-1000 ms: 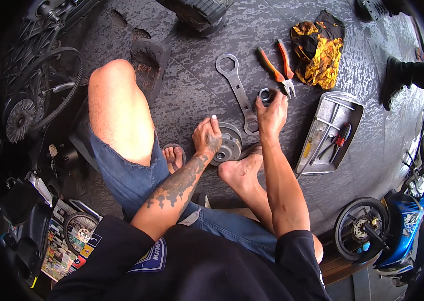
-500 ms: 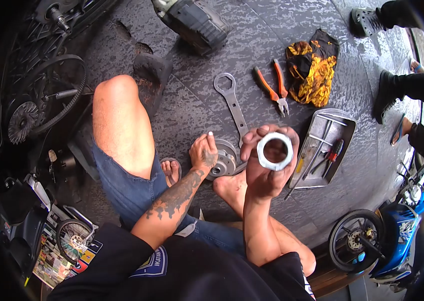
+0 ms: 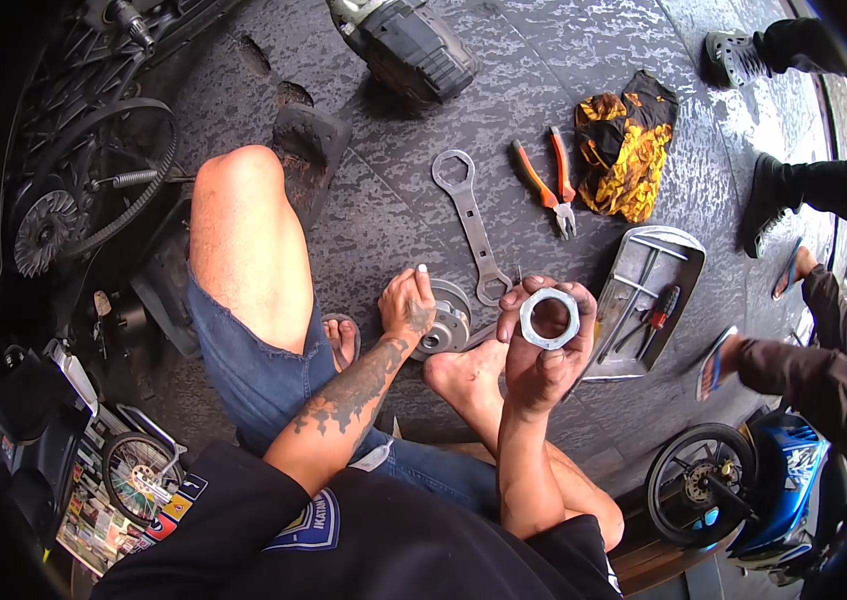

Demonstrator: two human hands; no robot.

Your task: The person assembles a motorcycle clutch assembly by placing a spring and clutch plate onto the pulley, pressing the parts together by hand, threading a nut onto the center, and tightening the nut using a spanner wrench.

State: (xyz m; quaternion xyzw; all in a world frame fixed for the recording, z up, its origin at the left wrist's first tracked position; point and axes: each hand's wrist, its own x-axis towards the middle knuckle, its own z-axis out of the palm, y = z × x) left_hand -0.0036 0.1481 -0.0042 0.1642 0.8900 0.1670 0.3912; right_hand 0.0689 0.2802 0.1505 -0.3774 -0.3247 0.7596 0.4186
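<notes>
Behind the left fingers (image 3: 402, 286), a patchy tattoo (image 3: 318, 410) spreads up the forearm (image 3: 358, 375); farther back from them come a black short-sleeved shirt (image 3: 423, 550) with a blue lettered badge (image 3: 315, 525) and blue denim shorts (image 3: 255, 365) frayed at the hem (image 3: 273, 344)

Nut (image 3: 550, 342) held up in right hand (image 3: 543, 375)

The left hand (image 3: 408, 303) is at the edge of a round metal part (image 3: 452, 328). Nearby on the floor (image 3: 383, 180) lie a wrench (image 3: 472, 222), pliers (image 3: 563, 213), cloth (image 3: 633, 165) and a tray (image 3: 669, 235).

Cloth (image 3: 633, 160): black and yellow, crumpled on the floor (image 3: 383, 190), far right.
Motorcycle (image 3: 783, 490): blue, near right.
Drive belt (image 3: 172, 145): looped, far left.
Clog (image 3: 736, 60): grey, far right.
</notes>
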